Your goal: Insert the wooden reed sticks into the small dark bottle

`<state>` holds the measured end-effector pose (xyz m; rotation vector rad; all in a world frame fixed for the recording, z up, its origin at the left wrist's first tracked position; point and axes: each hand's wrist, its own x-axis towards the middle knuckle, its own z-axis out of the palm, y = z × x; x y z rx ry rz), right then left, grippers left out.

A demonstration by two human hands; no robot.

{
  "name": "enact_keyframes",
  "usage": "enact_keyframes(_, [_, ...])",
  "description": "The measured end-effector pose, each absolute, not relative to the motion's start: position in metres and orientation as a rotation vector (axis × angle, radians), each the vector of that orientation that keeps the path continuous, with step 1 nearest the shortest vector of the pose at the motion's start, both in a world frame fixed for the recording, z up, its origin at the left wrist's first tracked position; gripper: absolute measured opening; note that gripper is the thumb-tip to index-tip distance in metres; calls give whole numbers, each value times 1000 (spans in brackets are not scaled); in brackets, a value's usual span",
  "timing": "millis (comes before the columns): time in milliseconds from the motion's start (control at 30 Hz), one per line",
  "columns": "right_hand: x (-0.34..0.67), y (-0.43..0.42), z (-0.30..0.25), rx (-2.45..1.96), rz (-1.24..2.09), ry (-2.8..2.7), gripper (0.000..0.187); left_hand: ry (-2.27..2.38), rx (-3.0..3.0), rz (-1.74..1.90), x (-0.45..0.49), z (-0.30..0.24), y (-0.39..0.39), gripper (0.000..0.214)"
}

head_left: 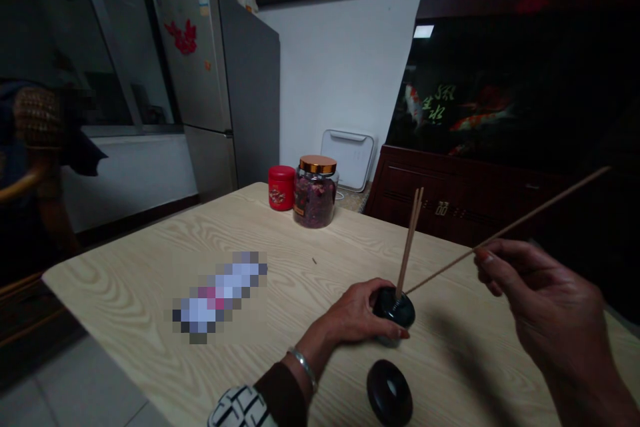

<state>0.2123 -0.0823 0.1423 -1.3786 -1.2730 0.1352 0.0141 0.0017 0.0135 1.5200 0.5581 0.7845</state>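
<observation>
My left hand, with a silver bracelet at its wrist, is wrapped round a small dark glossy jar on the table. A few thin brown sticks, like incense or reed-diffuser sticks, stand nearly upright in the jar's top. Between thumb and fingertips, my right hand pinches one more long thin stick. This stick slants down to the left, its lower end at the jar's rim; whether it is inside I cannot tell. A dark round lid-like piece lies in front of the jar.
The wood-grain table carries a blurred-out flat item at left. At its far edge stand a red canister and a glass jar of dried flowers. Behind are a fridge, a white panel and a dark cabinet.
</observation>
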Motion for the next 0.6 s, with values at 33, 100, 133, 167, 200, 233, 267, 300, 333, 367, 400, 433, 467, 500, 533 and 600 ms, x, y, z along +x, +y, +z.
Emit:
enact_keyframes(33, [211, -80, 140, -1383, 166, -1294, 31, 556, 1518, 787, 14, 13, 2, 71])
enact_keyframes(100, [207, -74, 134, -1403, 236, -1340, 29, 539, 1508, 796, 15, 12, 2, 70])
enact_keyframes(133, [205, -71, 130, -1414, 262, -1378, 27, 529, 1505, 802, 15, 11, 2, 69])
enact_keyframes(167, [204, -68, 126, -1425, 293, -1427, 26, 524, 1508, 806, 15, 11, 2, 69])
enact_keyframes(200, [202, -65, 122, -1440, 332, -1489, 25, 522, 1514, 811, 16, 10, 2, 69])
enact_keyframes(233, [200, -62, 117, -1458, 379, -1565, 24, 525, 1522, 816, 16, 10, 2, 70])
enact_keyframes(267, [198, -60, 113, -1477, 432, -1652, 23, 529, 1531, 818, 16, 9, 3, 71])
enact_keyframes(300, [197, -58, 110, -1499, 489, -1744, 23, 535, 1541, 819, 16, 9, 3, 72])
enact_keyframes(333, [197, -56, 107, -1522, 542, -1832, 22, 541, 1553, 817, 16, 9, 3, 72])
enact_keyframes(367, [198, -55, 104, -1542, 591, -1909, 22, 548, 1566, 814, 15, 9, 4, 72])
enact_keyframes(400, [199, -54, 102, -1560, 633, -1971, 22, 558, 1579, 810, 15, 9, 4, 71])
enact_keyframes(433, [202, -54, 101, -1578, 665, -2012, 23, 569, 1591, 805, 15, 9, 4, 71])
enact_keyframes(467, [205, -54, 100, -1593, 687, -2039, 23, 580, 1599, 800, 14, 9, 4, 71])
enact_keyframes(500, [208, -54, 99, -1608, 702, -2053, 24, 592, 1601, 797, 14, 10, 4, 71])
enact_keyframes(533, [211, -55, 98, -1623, 715, -2058, 24, 606, 1602, 793, 13, 10, 3, 72])
enact_keyframes(600, [214, -56, 95, -1642, 754, -2053, 23, 621, 1598, 786, 13, 11, 2, 74])
